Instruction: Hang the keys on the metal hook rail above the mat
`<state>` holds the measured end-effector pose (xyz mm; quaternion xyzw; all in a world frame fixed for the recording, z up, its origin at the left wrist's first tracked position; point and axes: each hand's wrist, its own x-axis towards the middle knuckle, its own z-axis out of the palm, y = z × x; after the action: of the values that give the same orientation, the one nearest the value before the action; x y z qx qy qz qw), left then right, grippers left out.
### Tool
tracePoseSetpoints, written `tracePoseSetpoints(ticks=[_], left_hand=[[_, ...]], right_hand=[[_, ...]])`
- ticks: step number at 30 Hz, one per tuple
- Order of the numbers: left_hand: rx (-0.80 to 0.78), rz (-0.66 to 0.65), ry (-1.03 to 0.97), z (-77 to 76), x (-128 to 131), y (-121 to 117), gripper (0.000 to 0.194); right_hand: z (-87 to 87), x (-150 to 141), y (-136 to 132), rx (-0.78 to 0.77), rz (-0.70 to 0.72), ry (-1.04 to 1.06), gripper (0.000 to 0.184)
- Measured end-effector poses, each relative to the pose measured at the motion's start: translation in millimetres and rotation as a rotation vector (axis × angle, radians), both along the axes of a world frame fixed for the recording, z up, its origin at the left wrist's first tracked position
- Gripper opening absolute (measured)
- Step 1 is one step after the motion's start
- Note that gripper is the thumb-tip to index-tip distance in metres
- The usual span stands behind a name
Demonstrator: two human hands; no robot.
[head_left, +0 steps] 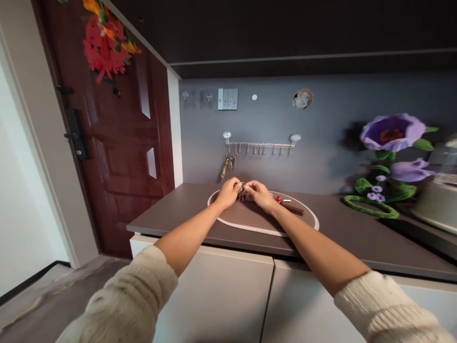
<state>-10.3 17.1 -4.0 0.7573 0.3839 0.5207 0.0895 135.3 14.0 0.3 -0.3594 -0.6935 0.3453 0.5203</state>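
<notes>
My left hand [229, 193] and my right hand [260, 194] meet over the oval brown mat [246, 220] with the pale rim. Between their pinched fingertips is a small key ring [243, 184] with metal keys hanging below it. The fingers partly cover it, so its details are hard to make out. Just right of my right hand, a small red item [277, 199] and a dark brown strap-like piece [293, 208] lie on the mat. Behind my hands, a bunch of keys [230, 163] with a patterned fob hangs from the left end of a clear hook rail [262, 144].
The mat lies on a dark counter [160, 209] above white cabinet doors [217, 290]. Purple crocheted flowers [392, 136] and a domed container [437, 202] stand at the right. A dark upper cabinet [285, 33] overhangs the counter. On the left is a reddish-brown door [124, 166].
</notes>
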Motion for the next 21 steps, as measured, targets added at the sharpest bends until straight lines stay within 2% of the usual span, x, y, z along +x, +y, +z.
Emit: tracePoseSetpoints(ticks=[7,13,21], left_hand=[[0.026,0.061,0.034,0.1,1,-1,0.018],[-0.012,0.244,0.124,-0.1,1,-2,0.021],[-0.103,0.371,0.190,-1.0,0,-2,0.022]], right_hand=[[8.2,-1,-5,0.075,-0.085,-0.049,0.027],[17.4,-3,4,0.082,-0.161,0.006,0.027],[52.3,-16,28,-0.062,-0.165,0.201,0.018]])
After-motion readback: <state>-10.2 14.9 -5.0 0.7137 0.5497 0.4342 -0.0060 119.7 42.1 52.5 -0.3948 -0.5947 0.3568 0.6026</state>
